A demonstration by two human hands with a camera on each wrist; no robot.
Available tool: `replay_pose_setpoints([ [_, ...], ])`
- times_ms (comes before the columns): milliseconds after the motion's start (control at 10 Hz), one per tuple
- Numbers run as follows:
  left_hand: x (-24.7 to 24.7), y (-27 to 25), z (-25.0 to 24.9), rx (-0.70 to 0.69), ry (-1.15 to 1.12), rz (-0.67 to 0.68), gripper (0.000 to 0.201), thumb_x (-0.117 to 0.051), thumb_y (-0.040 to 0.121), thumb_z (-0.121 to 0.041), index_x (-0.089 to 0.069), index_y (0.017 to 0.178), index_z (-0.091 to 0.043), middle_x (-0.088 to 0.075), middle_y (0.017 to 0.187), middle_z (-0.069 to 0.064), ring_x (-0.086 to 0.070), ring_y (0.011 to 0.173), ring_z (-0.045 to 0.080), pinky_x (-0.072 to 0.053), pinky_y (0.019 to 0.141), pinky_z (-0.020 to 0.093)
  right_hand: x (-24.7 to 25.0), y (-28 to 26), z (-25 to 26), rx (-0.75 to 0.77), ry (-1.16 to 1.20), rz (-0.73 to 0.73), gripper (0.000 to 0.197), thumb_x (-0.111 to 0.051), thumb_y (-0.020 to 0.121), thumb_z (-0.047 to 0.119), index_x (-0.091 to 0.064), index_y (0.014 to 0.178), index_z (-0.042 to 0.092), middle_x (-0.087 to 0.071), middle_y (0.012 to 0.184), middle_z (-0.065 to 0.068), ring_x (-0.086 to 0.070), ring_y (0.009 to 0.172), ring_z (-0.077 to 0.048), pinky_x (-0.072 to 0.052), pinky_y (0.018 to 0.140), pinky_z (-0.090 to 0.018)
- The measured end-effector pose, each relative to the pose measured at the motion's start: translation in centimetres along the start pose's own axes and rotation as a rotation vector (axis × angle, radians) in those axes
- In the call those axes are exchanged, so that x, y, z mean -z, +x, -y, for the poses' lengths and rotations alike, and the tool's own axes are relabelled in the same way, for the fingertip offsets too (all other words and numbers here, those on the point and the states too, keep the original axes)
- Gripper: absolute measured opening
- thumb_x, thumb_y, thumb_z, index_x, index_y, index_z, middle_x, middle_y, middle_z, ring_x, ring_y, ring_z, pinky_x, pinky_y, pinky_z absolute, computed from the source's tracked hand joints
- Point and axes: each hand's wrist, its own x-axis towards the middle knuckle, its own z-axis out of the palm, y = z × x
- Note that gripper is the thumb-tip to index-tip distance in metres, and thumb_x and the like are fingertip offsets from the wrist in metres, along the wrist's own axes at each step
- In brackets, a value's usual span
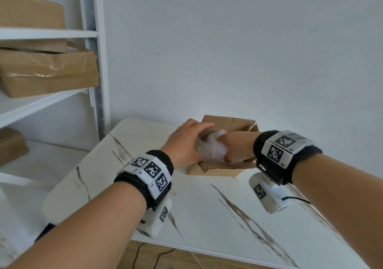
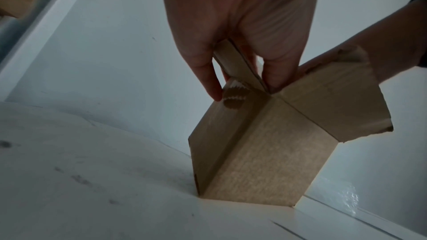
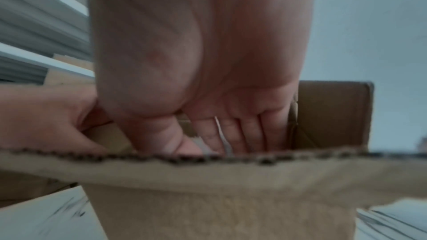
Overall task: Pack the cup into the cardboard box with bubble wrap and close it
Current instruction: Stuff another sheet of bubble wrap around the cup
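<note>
A small brown cardboard box (image 1: 215, 171) stands open near the far edge of the marble table (image 1: 207, 210), its back flap (image 1: 228, 123) upright. White bubble wrap (image 1: 210, 146) fills the opening and hides the cup. My left hand (image 1: 186, 142) pinches the folded-down left flap against the box (image 2: 254, 152), thumb on one side and fingers on the other. My right hand (image 1: 230, 150) reaches down inside the box (image 3: 231, 198). A bit of bubble wrap (image 3: 223, 134) shows between its thumb and fingers (image 3: 249, 130). The near flap hides the fingertips.
White shelving (image 1: 47, 33) stands left of the table, holding larger cardboard boxes (image 1: 47, 73). A white wall rises right behind the box. A black cable (image 1: 145, 254) hangs below the table's near edge.
</note>
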Motion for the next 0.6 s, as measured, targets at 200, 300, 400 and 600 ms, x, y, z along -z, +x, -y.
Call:
replay_pose_setpoints([
  [200,1.1,0.5,-1.4,0.008,0.18,-0.043,0.073,-0.069,0.067,-0.009,-0.034,0.126,-0.032,-0.055,0.111,-0.002,-0.057,0.1,0.021,-0.049,0.089,0.039,1.2,-3.0,0.3,-0.08,-0.02,0.049,0.027,-0.067,0.072,0.035,-0.064,0.09,0.014,-0.065,0.081,0.0,-0.061,0.074,-0.016,-0.048,0.065,-0.023],
  [300,2.0,2.2,-2.5,0.151,0.045,-0.149,0.07,-0.074,0.071,-0.017,-0.031,0.126,-0.023,-0.06,0.091,0.001,-0.062,0.088,0.023,-0.048,0.077,0.032,0.9,-3.7,-0.7,-0.064,0.071,-0.021,0.046,-0.073,0.068,0.037,-0.068,0.107,0.012,-0.071,0.096,-0.001,-0.066,0.089,-0.017,-0.055,0.077,-0.029],
  [400,1.8,3.2,-2.7,0.253,-0.002,0.018,0.043,-0.072,0.078,-0.028,-0.056,0.117,-0.02,-0.065,0.102,0.004,-0.061,0.098,0.024,-0.045,0.077,0.027,0.8,-4.5,-0.8,-0.028,0.025,-0.113,0.045,-0.073,0.07,0.039,-0.07,0.108,0.015,-0.071,0.104,0.0,-0.065,0.096,-0.018,-0.055,0.085,-0.032],
  [600,0.7,2.4,-1.4,0.296,0.04,0.169,0.019,-0.061,0.09,-0.028,-0.063,0.091,-0.009,-0.064,0.091,0.007,-0.059,0.085,0.024,-0.044,0.073,0.029,0.1,-5.2,-1.2,0.052,0.107,-0.167,0.042,-0.056,0.08,0.014,-0.055,0.122,0.021,-0.063,0.115,-0.001,-0.06,0.102,-0.022,-0.053,0.082,-0.03],
])
